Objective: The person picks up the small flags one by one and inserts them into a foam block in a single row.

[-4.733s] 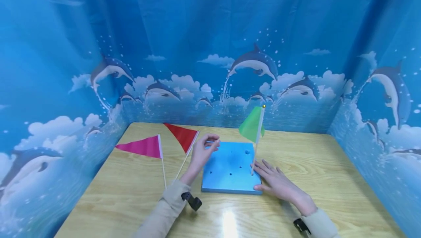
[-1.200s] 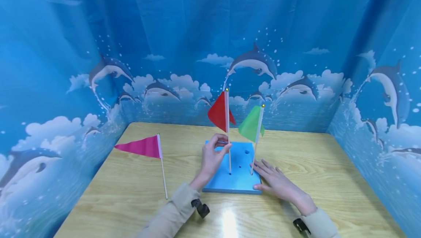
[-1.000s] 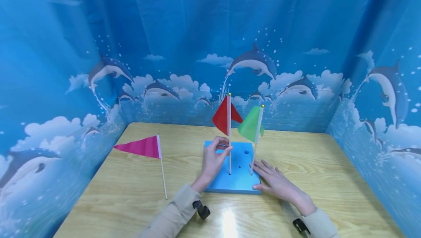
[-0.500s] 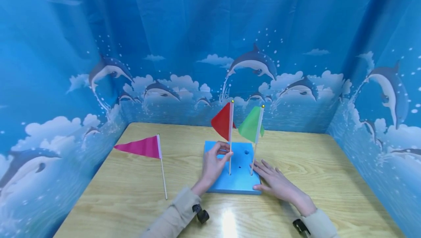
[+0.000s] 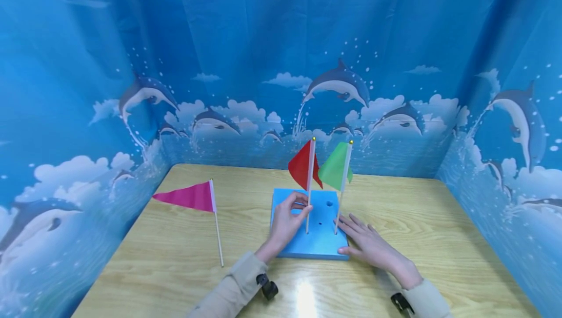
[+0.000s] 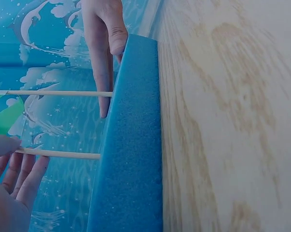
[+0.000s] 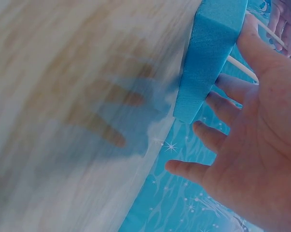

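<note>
As we look from the left, a blue curtain (image 5: pixel 66 79) printed with dolphins and clouds runs beside a wooden table (image 5: pixel 175 254) and on across the back to the right. On the table's left part we see a pink flag (image 5: pixel 193 197) lying down, its cloth pointing left and its stick running towards us, well apart from both hands. Next comes a pale sleeve (image 5: pixel 228 284) with a dark band (image 5: pixel 267 286) at its cuff, and beyond it the left hand (image 5: pixel 285 220), whose thumb and fingertips pinch the stick of a red flag (image 5: pixel 300 166); the left wrist view shows us this hold too. That red flag stands nearly upright, leaning slightly right, its foot meeting the top of a blue board (image 5: pixel 316 248) near the middle; how deep it sits we cannot tell. Further right on the board we find a round dark hole (image 5: pixel 329 204), then a green flag (image 5: pixel 334 166), which stands close to the right edge with a small tilt, its cloth just beside the red one. Last we come to the right hand (image 5: pixel 366 241), fingers straight and spread, gripping nothing: its thumb rests at the board's near right corner, and one fingertip lies right by the green flag's stick, though whether they touch we cannot tell.
</note>
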`<state>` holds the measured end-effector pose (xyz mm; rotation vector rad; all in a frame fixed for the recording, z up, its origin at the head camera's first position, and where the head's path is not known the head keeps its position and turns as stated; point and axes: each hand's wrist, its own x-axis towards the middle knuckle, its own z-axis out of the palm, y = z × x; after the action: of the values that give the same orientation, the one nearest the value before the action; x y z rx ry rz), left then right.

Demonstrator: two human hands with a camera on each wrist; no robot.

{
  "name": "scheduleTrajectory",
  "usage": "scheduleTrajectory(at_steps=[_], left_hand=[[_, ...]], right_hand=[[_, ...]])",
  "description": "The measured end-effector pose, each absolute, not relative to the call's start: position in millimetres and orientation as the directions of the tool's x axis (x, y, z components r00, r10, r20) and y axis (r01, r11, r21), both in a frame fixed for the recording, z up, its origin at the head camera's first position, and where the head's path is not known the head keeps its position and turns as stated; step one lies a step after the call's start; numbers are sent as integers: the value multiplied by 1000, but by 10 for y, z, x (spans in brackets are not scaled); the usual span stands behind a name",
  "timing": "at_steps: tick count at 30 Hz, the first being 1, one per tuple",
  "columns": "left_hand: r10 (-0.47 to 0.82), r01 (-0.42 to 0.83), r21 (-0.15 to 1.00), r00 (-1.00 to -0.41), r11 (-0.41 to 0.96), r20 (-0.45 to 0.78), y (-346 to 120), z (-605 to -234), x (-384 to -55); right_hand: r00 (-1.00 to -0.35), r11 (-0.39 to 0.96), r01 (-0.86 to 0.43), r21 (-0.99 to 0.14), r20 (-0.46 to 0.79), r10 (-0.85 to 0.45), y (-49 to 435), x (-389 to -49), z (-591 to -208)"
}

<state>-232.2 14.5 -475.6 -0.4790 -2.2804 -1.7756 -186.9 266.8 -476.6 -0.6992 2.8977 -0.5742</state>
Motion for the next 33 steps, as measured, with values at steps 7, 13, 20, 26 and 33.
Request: scheduleTrajectory(at_steps=[7, 13, 20, 26, 33], left_hand=[[123, 362, 902, -932, 236, 341, 142, -4758, -2324], [120, 364, 908, -931, 206, 346, 20, -4705, -2322], [39, 321, 941, -947, 106, 319, -345, -4621, -2388], [-26, 219, 976, -975, 18, 220, -732, -4620, -2445], [-153, 70, 996, -985, 62, 78, -1191, -4649, -2414]], right_hand=[[-885, 820, -426, -381, -12, -465, 2663, -1870, -4776], [-886, 823, -421, -382, -20, -462, 2680, -1886, -4799], [-879, 813, -428, -394, -24, -475, 2679, -1878, -4784], [-880, 814, -426, -394, -27, -474, 2699, -1873, -4771], [-882, 820, -418, -391, -41, -470, 2700, -1885, -4759]])
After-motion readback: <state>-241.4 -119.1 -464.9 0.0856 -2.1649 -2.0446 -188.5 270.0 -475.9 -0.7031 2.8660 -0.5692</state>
